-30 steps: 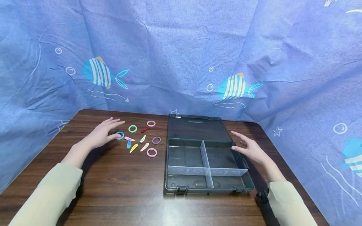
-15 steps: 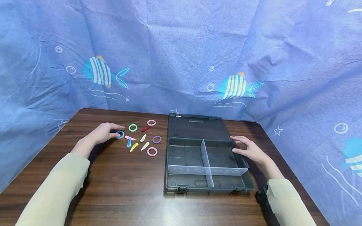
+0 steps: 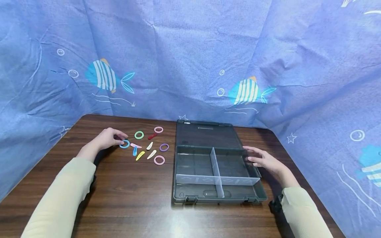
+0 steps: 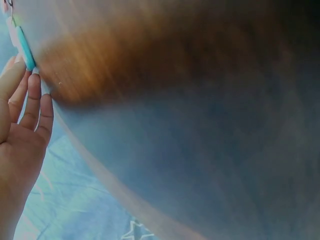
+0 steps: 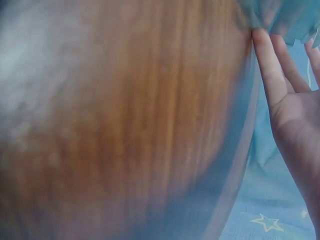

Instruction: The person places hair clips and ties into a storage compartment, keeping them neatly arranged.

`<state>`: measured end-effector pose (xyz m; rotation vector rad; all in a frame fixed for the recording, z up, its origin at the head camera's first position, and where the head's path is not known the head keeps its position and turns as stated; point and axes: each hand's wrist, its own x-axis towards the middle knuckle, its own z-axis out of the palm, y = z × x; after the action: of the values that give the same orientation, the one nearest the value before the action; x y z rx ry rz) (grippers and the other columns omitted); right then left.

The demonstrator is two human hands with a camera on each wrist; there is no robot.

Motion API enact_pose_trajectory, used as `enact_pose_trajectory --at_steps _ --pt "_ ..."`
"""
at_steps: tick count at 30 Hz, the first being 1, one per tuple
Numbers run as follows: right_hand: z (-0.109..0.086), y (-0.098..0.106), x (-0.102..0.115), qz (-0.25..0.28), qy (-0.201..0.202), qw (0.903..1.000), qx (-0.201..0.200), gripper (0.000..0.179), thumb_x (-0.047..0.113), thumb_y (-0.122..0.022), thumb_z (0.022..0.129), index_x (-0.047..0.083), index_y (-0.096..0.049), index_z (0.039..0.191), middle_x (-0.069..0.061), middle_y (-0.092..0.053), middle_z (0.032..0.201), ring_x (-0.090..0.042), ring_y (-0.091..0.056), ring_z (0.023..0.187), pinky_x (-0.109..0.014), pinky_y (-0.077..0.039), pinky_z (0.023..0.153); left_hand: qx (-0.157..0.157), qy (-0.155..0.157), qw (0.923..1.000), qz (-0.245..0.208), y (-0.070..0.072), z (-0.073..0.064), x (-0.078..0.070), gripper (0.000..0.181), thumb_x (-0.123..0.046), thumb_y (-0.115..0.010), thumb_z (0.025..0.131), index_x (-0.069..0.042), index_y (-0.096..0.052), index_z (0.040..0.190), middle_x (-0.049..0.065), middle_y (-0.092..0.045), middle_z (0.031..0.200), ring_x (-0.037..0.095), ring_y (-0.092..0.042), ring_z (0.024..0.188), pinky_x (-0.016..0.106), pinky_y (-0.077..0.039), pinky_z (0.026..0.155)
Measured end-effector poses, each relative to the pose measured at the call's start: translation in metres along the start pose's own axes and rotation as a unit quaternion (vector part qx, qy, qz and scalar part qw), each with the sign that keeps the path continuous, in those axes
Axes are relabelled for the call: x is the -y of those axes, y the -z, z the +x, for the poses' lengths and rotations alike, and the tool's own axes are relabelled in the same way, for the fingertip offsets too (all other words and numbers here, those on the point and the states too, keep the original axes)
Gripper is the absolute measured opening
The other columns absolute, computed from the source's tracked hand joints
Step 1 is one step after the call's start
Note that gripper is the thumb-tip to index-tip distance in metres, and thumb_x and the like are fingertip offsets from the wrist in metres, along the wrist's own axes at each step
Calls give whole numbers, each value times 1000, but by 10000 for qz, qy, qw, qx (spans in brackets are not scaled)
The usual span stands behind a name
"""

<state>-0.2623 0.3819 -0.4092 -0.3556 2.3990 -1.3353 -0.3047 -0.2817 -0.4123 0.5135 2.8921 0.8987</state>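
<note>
In the head view my left hand pinches a blue hair tie between thumb and fingers at the left of a loose group. In the left wrist view the hair tie appears edge-on at the fingertips. Beside it lie a pink hair clip, a blue clip and a green hair tie. My right hand has loosely bent fingers at the right side of a grey see-through divider box; in the right wrist view its fingertips meet the box wall.
The box's lid lies folded back, and pale dividers split the inside. More ties, such as a purple one, and clips, such as a yellow one, lie left of the box on the wooden table. A blue curtain hangs behind.
My left hand has lowered, and its fingers have closed on the blue hair tie, which has shifted slightly. My right hand has come down against the box's side.
</note>
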Motion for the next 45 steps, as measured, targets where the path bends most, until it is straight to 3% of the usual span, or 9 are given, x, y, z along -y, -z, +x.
enact_pose_trajectory --at_steps 5,11,17,22,29,32,37,45 --pt "1 2 -4 225 -117 9996 118 56 25 -53 96 25 -30 147 -10 -25 151 -21 -49 123 -47 -42 97 77 -58 9998 164 -1 2 -2 15 -7 -68 85 -4 -72 99 6 -71 90 17 -59 81 36 -46 76" --pt "4 5 -4 258 -110 9994 220 55 24 -55 95 20 -33 146 -13 -27 150 -19 -51 121 -41 -45 92 139 -110 9992 371 0 3 -2 7 -8 -67 85 -10 -74 89 1 -70 84 15 -55 74 32 -44 71" --pt "7 6 0 97 -185 9995 248 54 26 -56 95 18 -35 144 -15 -28 149 -22 -50 121 -41 -46 89 232 -41 9997 54 3 3 -7 6 -6 -65 86 -7 -70 88 1 -65 75 16 -53 59 30 -44 59" --pt "8 4 1 121 -427 9986 280 52 30 -53 96 19 -34 143 -12 -25 150 -23 -44 124 -45 -43 92 167 -169 9997 -111 4 3 -15 7 -3 -63 87 -5 -67 91 1 -65 78 15 -54 64 28 -45 61" --pt "14 0 8 95 -430 9990 -57 44 35 -52 96 16 -43 134 -16 -49 125 -18 -53 107 -40 -45 81 76 -510 9987 51 5 6 -33 11 -3 -62 86 -7 -70 91 4 -68 83 13 -49 66 27 -40 60" --pt "16 0 10 23 -374 9992 -113 43 35 -52 96 15 -44 134 -17 -51 122 -16 -54 104 -40 -46 79 -1 -670 9977 130 6 7 -40 9 -3 -63 85 -8 -69 88 5 -68 81 12 -50 67 27 -41 63" --pt "13 0 10 0 -414 9991 -18 50 35 -55 95 16 -40 139 -18 -43 135 -18 -52 112 -43 -46 85 30 -789 9966 225 8 8 -51 9 -1 -62 83 -7 -67 86 5 -67 79 13 -53 71 30 -42 67" --pt "6 -1 9 118 -359 9992 150 56 30 -56 95 19 -33 145 -14 -24 151 -33 -41 127 -46 -44 90 114 -728 9971 192 13 9 -69 10 -2 -60 84 -7 -67 90 5 -66 81 13 -51 72 31 -42 67"
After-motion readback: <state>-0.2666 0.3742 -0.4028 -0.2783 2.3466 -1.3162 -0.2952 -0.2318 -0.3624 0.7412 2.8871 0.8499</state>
